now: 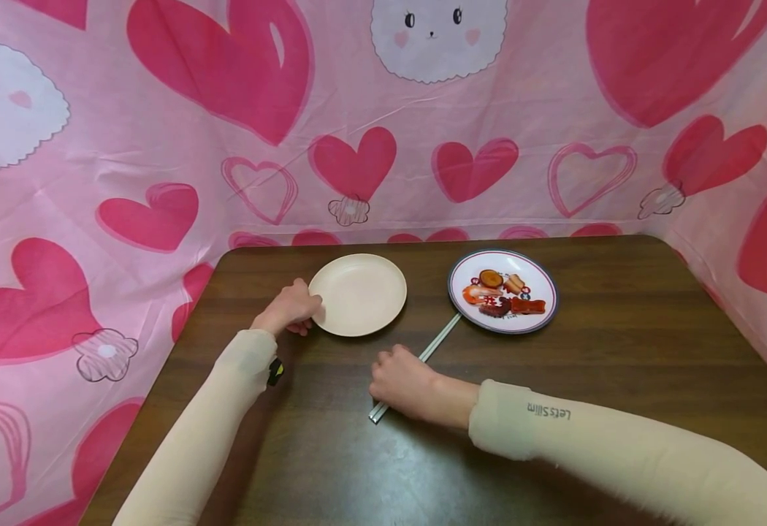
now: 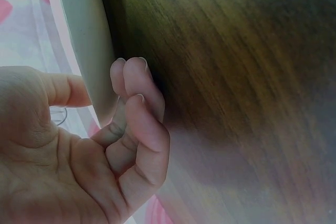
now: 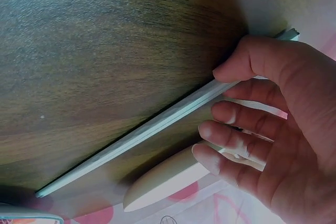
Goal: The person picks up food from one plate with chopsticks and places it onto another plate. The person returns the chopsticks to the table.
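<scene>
At the far left of the table, my left hand (image 1: 289, 307) pinches the rim of a round beige plate (image 1: 357, 296). The left wrist view shows the thumb above the plate's edge (image 2: 86, 30) and curled fingers (image 2: 147, 124) under it. My right hand (image 1: 405, 383) holds a pair of pale chopsticks (image 1: 441, 334) near their thick end, between thumb and index finger; its other fingers are loosely bent in the right wrist view. The chopsticks slant across the table, their thin tips by a white plate (image 1: 528, 274) with a dark blue rim. Food pictures on it look printed.
Both plates sit near the back edge of the dark brown wooden table (image 1: 620, 351). A pink cloth (image 1: 410, 109) with hearts hangs behind and along the sides. Cream sleeves cover both forearms, the right one crossing the table's front right.
</scene>
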`<state>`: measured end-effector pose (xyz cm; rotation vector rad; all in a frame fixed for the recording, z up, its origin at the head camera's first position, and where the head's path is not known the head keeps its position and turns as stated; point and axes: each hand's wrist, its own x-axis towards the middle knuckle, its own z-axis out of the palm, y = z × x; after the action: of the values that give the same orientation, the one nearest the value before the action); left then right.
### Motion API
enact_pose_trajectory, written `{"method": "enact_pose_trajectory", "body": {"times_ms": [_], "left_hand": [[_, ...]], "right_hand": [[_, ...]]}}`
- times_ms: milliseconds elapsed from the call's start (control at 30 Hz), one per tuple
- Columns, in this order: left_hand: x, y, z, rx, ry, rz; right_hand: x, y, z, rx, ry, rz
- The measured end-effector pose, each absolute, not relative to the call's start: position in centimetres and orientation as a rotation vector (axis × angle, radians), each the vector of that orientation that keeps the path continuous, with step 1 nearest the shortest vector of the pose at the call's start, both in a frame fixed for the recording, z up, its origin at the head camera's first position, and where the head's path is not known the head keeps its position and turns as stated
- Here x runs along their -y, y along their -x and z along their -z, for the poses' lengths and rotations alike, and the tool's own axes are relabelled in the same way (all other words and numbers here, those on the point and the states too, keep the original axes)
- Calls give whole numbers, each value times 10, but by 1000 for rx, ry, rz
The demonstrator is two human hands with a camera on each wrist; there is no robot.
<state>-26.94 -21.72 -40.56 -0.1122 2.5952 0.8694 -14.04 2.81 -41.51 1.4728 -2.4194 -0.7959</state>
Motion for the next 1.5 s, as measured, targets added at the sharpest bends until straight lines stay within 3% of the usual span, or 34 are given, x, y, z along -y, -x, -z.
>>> {"method": "enact_pose_trajectory", "body": {"times_ms": [1500], "left_hand": [[216, 270, 405, -2589, 135, -850]], "right_hand": [[-44, 151, 420, 2306, -1655, 663]]}}
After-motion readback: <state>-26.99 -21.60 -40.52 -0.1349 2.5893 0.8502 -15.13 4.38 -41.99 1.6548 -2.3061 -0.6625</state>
